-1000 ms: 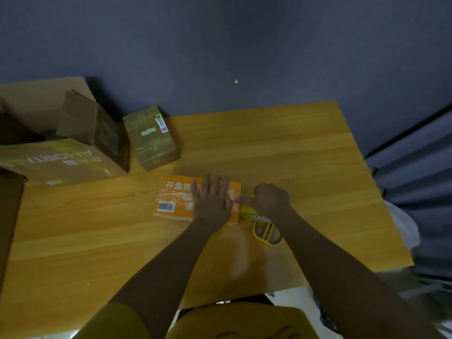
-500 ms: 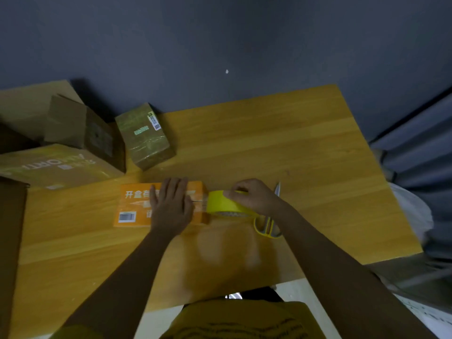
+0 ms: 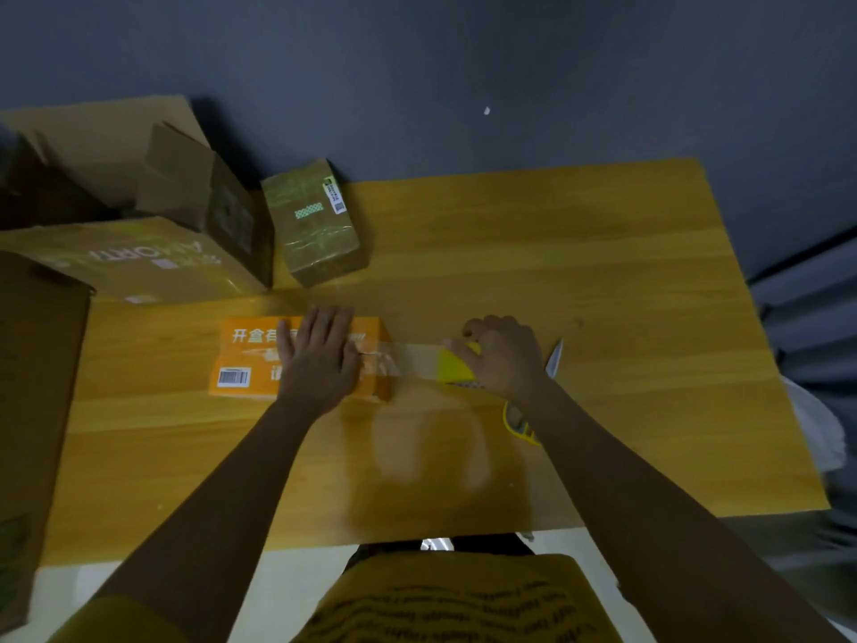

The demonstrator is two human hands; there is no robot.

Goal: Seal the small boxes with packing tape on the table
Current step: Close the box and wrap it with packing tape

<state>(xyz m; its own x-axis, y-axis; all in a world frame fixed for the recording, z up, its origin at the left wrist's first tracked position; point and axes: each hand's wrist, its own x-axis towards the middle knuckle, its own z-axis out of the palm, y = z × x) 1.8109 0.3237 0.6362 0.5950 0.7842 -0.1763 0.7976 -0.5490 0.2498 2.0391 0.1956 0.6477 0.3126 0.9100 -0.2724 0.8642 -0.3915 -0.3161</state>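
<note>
Head view: the left hand (image 3: 320, 359) lies flat with straight fingers on the orange box (image 3: 246, 359), which sits on the table (image 3: 579, 271) at centre-left, and a strip of clear tape (image 3: 412, 362) stretches from the box's right end to the yellow roll (image 3: 457, 371). The right hand (image 3: 503, 359) curls around that roll, with scissors (image 3: 554, 359) partly under its wrist. A taped brown box (image 3: 315, 222) stands beyond, beside larger cartons (image 3: 134, 262) at the left.

Scissors (image 3: 533, 401) mostly hidden under the right forearm — tape roll (image 3: 457, 371) half-covered.

Glossy varnished wood table (image 3: 579, 252), glossy orange cardboard box (image 3: 250, 359), clear shiny tape (image 3: 412, 359), matt brown cartons (image 3: 176, 178)
</note>
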